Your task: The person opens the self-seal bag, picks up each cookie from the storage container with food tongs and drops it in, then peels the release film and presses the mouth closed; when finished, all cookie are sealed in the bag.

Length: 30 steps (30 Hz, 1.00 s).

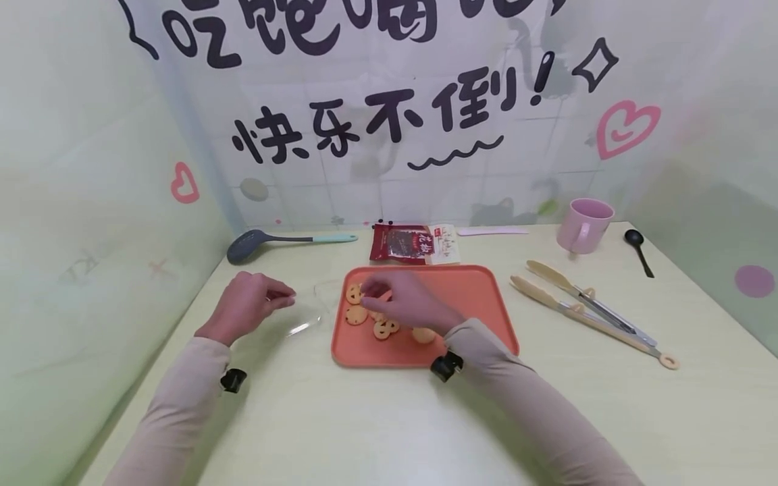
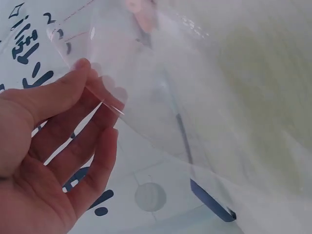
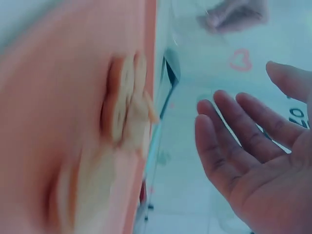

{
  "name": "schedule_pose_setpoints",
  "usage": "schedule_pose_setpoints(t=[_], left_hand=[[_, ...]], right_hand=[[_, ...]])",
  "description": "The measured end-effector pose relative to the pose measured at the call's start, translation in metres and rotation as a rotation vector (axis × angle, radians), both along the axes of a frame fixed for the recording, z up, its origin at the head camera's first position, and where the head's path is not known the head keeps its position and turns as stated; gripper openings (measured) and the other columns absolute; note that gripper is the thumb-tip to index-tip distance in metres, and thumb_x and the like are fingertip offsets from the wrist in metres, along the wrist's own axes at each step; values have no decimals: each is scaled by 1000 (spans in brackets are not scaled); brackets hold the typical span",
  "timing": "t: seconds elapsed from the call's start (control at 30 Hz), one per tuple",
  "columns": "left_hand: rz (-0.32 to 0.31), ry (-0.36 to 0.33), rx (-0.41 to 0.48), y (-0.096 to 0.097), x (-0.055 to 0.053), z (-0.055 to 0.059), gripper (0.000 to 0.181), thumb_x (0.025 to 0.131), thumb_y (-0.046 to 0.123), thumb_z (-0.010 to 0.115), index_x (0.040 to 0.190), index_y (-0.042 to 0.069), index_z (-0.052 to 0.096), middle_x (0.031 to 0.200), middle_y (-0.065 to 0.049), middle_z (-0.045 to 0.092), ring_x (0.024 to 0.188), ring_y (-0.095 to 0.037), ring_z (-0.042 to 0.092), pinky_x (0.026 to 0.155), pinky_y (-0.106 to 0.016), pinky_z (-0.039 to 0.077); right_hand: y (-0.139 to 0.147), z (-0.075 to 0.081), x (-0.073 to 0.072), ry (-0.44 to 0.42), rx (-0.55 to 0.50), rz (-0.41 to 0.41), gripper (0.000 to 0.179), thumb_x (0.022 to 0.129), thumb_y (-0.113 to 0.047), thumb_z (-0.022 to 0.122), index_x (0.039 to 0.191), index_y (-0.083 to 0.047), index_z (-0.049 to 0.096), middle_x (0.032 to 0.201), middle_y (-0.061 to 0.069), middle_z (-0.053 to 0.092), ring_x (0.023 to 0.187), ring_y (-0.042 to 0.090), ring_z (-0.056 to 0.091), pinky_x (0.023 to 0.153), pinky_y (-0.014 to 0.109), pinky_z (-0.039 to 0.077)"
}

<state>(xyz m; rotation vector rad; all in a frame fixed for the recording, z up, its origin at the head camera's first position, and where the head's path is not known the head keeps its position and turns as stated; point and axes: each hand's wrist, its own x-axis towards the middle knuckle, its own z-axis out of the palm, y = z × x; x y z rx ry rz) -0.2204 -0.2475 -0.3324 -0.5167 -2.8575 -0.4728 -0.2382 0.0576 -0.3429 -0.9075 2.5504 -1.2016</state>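
Observation:
Between thumb and fingertips, my left hand (image 1: 243, 307) pinches the edge of a clear plastic bag (image 2: 219, 107). Its see-through film spreads across most of the left wrist view, and in the head view only shiny edges of it show. My right hand (image 1: 413, 300) is over the orange tray (image 1: 480, 304), fingers loosely bent and holding nothing. Several cookies (image 1: 356, 314) lie on the tray's left half, some partly hidden by that hand. In the right wrist view, blurred cookies (image 3: 119, 97) appear beside the spread fingers (image 3: 214, 141).
Behind the tray lies a red and white food packet (image 1: 404, 244), with a dark ladle (image 1: 246, 247) to its left and a pale purple stick (image 1: 492, 231) to its right. A pink mug (image 1: 577, 233), a black spoon (image 1: 635, 241) and tongs (image 1: 592, 310) are at the right.

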Motion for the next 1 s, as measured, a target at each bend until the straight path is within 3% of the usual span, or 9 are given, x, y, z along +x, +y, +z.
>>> schedule_pose_setpoints(t=[0.1, 0.23, 0.33, 0.43, 0.57, 0.67, 0.83, 1.0], left_hand=[[-23, 11, 32, 3, 3, 4, 18, 85, 16, 80, 101, 8, 81, 87, -7, 80, 78, -20, 77, 70, -37, 60], [-73, 45, 46, 10, 8, 6, 17, 85, 15, 80, 100, 8, 81, 87, -6, 80, 77, -18, 77, 69, -36, 61], [-115, 79, 40, 18, 10, 8, 17, 85, 16, 80, 100, 8, 81, 87, -6, 80, 76, -17, 76, 69, -35, 62], [-149, 117, 52, 26, 12, 11, 15, 85, 15, 80, 99, 8, 81, 88, -6, 80, 74, -16, 76, 66, -32, 61], [-181, 171, 80, 33, 14, 15, 14, 82, 12, 82, 96, 10, 82, 87, -6, 80, 72, -15, 76, 63, -30, 60], [-186, 198, 102, 36, 13, 16, 13, 80, 11, 84, 94, 10, 83, 85, -6, 80, 71, -15, 76, 62, -28, 60], [-183, 214, 160, 38, 12, 16, 11, 81, 11, 83, 92, 9, 82, 84, -5, 80, 70, -13, 75, 62, -26, 59], [-154, 265, 221, 33, 10, 19, 10, 82, 8, 82, 91, 11, 82, 84, -3, 79, 71, -13, 73, 64, -22, 57]], right_hand=[[-20, -2, 0, -31, -32, -10, 19, 97, -32, 68, 110, -19, 71, 104, -8, 71, 96, 10, 64, 85, 27, 56], [-45, -5, 0, -86, -113, -36, 29, 94, -35, 71, 118, -17, 71, 109, -5, 73, 102, 11, 65, 88, 29, 57], [-60, -6, 2, -174, -227, -73, 29, 93, -30, 73, 118, -15, 72, 105, -2, 75, 102, 20, 69, 77, 33, 59], [-70, -6, 4, -264, -347, -138, 17, 91, -20, 75, 108, -14, 75, 96, 3, 78, 92, 30, 72, 55, 29, 54], [-74, -9, 2, -300, -449, -226, 8, 88, -11, 78, 95, -10, 76, 89, 12, 78, 74, 26, 73, 47, 24, 50], [-70, -11, 1, -312, -487, -244, 9, 85, -12, 81, 90, -7, 75, 84, 13, 76, 68, 22, 72, 55, 33, 58], [-58, -13, -1, -399, -521, -193, 15, 89, -20, 78, 89, -8, 71, 81, 5, 72, 72, 24, 72, 75, 49, 63], [-45, -17, -5, -465, -496, -145, 18, 97, -23, 68, 94, -5, 68, 88, 3, 70, 77, 16, 67, 78, 35, 62]])
